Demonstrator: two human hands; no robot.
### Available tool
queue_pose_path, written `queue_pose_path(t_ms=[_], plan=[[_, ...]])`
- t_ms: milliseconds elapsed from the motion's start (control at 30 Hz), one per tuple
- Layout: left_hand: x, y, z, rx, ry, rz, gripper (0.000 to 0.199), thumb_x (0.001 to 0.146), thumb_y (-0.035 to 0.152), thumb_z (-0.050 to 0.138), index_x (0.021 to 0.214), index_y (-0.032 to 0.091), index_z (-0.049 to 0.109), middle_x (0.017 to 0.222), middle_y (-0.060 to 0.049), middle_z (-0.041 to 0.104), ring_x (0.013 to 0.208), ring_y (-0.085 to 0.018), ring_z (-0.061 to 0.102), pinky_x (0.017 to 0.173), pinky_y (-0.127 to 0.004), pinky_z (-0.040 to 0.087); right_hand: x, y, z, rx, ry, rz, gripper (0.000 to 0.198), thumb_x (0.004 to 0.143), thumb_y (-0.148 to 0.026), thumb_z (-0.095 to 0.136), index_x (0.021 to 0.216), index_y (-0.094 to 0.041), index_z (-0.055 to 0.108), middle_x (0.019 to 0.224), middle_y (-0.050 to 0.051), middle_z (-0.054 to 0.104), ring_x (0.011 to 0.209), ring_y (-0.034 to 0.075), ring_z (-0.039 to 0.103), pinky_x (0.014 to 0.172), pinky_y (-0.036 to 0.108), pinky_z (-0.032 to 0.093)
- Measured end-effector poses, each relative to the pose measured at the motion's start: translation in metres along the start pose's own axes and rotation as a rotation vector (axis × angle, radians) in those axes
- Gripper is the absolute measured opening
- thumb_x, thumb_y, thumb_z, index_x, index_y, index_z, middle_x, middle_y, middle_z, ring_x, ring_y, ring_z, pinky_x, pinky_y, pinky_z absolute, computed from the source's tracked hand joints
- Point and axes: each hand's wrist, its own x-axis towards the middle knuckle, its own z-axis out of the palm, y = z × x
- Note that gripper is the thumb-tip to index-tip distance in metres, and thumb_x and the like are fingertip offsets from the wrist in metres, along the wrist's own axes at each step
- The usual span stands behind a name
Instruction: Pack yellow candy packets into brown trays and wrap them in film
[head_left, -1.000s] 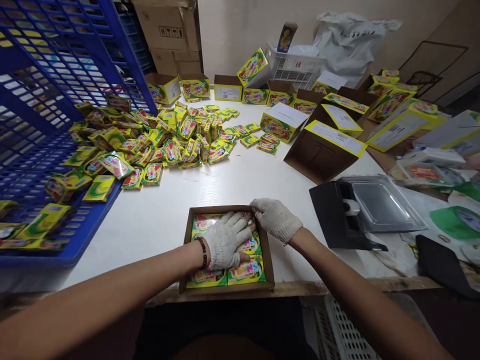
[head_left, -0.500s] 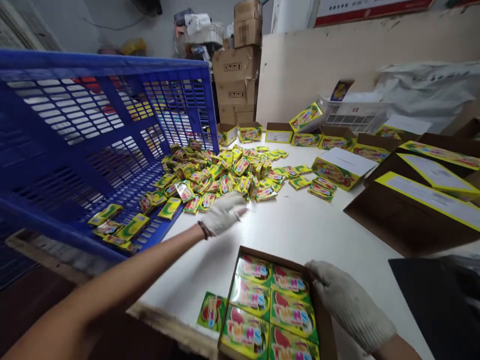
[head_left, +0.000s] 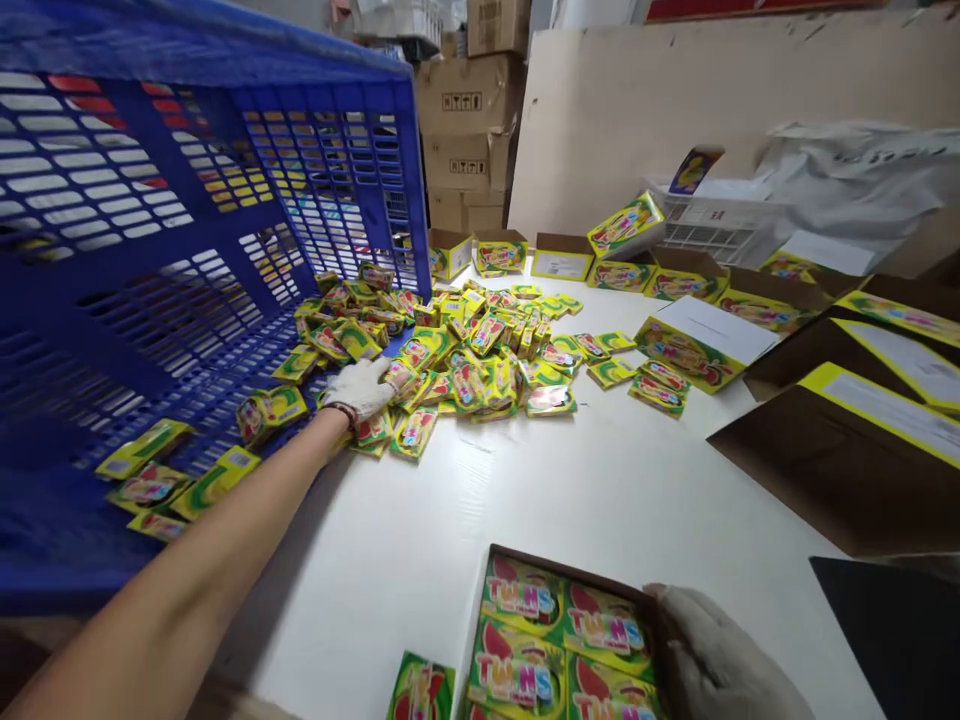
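My left hand (head_left: 360, 388), in a white knitted glove, reaches to the pile of small yellow-green TWINS packs (head_left: 469, 380) at the crate's mouth. Its fingers are stretched out, touching packs, and no pack is plainly held. At the bottom, my right hand (head_left: 724, 650), also gloved, grips the right side of an open display box (head_left: 570, 572). Inside that box TWINS packs (head_left: 521, 672) lie face up in two columns; its near end is cut off by the frame. One loose pack (head_left: 422, 690) lies just left of the box.
A blue plastic crate (head_left: 247, 225) lies on its side at left, with packs inside. Open display boxes (head_left: 686, 278) line the back of the white table (head_left: 420, 530). Larger empty boxes (head_left: 847, 450) and a black sheet (head_left: 885, 630) are at right. Cartons (head_left: 469, 150) stand behind.
My left hand has moved left and forward from above the bare table to the packs by the crate. My right hand still holds the box, which sits lower in view as the camera shifted.
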Motion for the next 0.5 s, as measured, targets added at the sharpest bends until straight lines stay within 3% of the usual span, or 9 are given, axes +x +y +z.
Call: queue_pose_path(t_ms=[133, 267, 333, 400, 500], plan=[[-0.059, 0.038, 0.023, 0.030, 0.021, 0.089, 0.067, 0.087, 0.070, 0.027, 0.133, 0.028, 0.051, 0.117, -0.013, 0.060, 0.110, -0.034, 0.054, 0.090, -0.046, 0.039, 0.001, 0.000, 0.000, -0.005, 0.067, -0.110, 0.028, 0.084, -0.024, 0.040, 0.086, -0.032, 0.067, 0.090, 0.005, 0.073, 0.086, 0.023, 0.070, 0.076, 0.033, 0.059], [-0.122, 0.065, 0.045, -0.050, 0.072, 0.270, 0.058, 0.091, 0.058, 0.036, 0.133, 0.021, 0.051, 0.114, -0.013, 0.062, 0.110, -0.031, 0.056, 0.091, -0.045, 0.040, 0.004, 0.001, -0.007, -0.031, 0.060, -0.234, 0.031, 0.084, -0.025, 0.038, 0.092, -0.024, 0.067, 0.097, 0.006, 0.073, 0.088, 0.021, 0.070, 0.085, 0.035, 0.058], [-0.147, 0.063, 0.048, -0.204, 0.140, 0.351, 0.051, 0.093, 0.046, 0.036, 0.132, 0.017, 0.051, 0.124, -0.014, 0.058, 0.121, -0.029, 0.050, 0.098, -0.043, 0.039, 0.006, 0.005, -0.013, -0.044, 0.031, -0.315, 0.031, 0.082, -0.022, 0.039, 0.093, -0.023, 0.068, 0.096, 0.007, 0.074, 0.088, 0.022, 0.070, 0.084, 0.035, 0.058], [-0.168, 0.052, 0.043, -0.395, 0.242, 0.322, 0.045, 0.094, 0.039, 0.033, 0.126, 0.015, 0.054, 0.127, -0.014, 0.057, 0.124, -0.026, 0.049, 0.101, -0.040, 0.039, 0.007, 0.012, -0.019, -0.074, 0.021, -0.379, 0.032, 0.082, -0.022, 0.039, 0.094, -0.021, 0.068, 0.096, 0.009, 0.074, 0.086, 0.023, 0.071, 0.081, 0.036, 0.059], [-0.206, 0.035, 0.029, -0.503, 0.241, 0.150, 0.039, 0.093, 0.046, 0.036, 0.104, 0.017, 0.059, 0.101, -0.008, 0.065, 0.098, -0.022, 0.061, 0.086, -0.034, 0.047, 0.003, 0.015, -0.027, -0.149, 0.167, -0.416, 0.032, 0.088, -0.028, 0.042, 0.104, -0.016, 0.067, 0.104, 0.014, 0.072, 0.091, 0.026, 0.070, 0.082, 0.040, 0.059]])
